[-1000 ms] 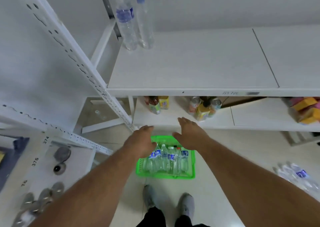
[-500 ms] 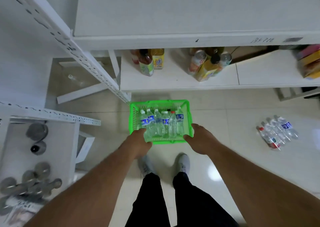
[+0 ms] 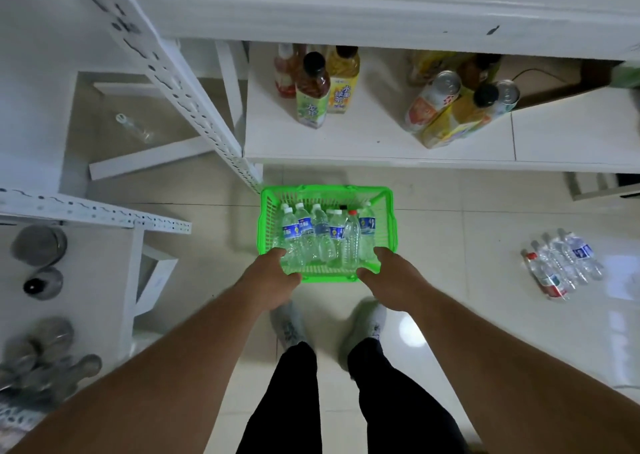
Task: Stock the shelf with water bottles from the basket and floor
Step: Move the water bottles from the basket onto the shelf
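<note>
Green plastic is what your next move turns on: the basket (image 3: 327, 197) sits on the floor tiles straight ahead of your feet, just in front of the lower shelf (image 3: 346, 142), and both of your hands are on its near rim.

Starting at your left, your left hand (image 3: 272, 273) meets the near-left corner of the rim. Its thumb lies along the front edge and its fingers seem to curl over the top, so it looks like a grasp, though the fingertips are hidden inside the basket.

Between your hands, the water bottles (image 3: 322, 235) lie packed side by side. Their long axes run away from you, caps toward the shelf and bases toward your hands. Each hand is about equally near them, the left closer to the blue-labelled ones and the right closer to the red-capped one.

Your right hand (image 3: 386, 270) mirrors the left at the near-right corner, with its thumb on the front rim and its fingers bent over the edge. I judge it to be gripping the rim too, but its fingertips are also out of sight.

Further right, a second batch of water bottles (image 3: 562, 263) lies on the tiles, well apart from the basket and out of reach of both hands.

You cannot see whether more bottles lie underneath the top row. The upper shelf is cut off at the top of the view, so the space for stocking does not show.
</note>
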`<act>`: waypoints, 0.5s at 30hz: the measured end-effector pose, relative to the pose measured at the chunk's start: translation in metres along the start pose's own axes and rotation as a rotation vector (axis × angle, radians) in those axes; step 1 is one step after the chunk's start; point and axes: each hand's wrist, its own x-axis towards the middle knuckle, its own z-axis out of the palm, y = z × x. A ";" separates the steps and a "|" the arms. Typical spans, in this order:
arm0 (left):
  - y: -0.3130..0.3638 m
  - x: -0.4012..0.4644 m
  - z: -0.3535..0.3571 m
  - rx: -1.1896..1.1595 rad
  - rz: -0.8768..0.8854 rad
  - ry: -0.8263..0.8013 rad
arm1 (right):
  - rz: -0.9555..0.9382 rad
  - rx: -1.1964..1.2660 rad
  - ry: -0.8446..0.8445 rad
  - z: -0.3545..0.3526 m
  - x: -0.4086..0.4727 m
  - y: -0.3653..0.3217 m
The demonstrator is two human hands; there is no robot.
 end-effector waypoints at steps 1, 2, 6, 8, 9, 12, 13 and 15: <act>-0.006 0.010 0.002 -0.015 -0.011 0.009 | -0.008 0.014 -0.008 0.004 0.012 -0.005; -0.012 0.021 0.005 -0.035 -0.027 0.018 | -0.018 0.028 -0.014 0.008 0.027 -0.009; -0.042 0.079 0.028 -0.127 -0.094 0.054 | -0.069 0.028 -0.034 0.037 0.104 -0.018; -0.057 0.113 0.046 -0.174 -0.118 0.075 | -0.091 0.024 -0.053 0.058 0.150 -0.019; -0.064 0.130 0.058 -0.199 -0.131 0.088 | -0.094 0.026 -0.065 0.070 0.174 -0.018; -0.085 0.185 0.095 -0.264 -0.174 0.129 | -0.049 0.068 -0.087 0.107 0.248 -0.008; -0.092 0.204 0.108 -0.279 -0.184 0.141 | -0.034 0.082 -0.095 0.119 0.271 -0.004; -0.104 0.239 0.133 -0.297 -0.200 0.152 | -0.028 0.078 -0.097 0.141 0.311 0.002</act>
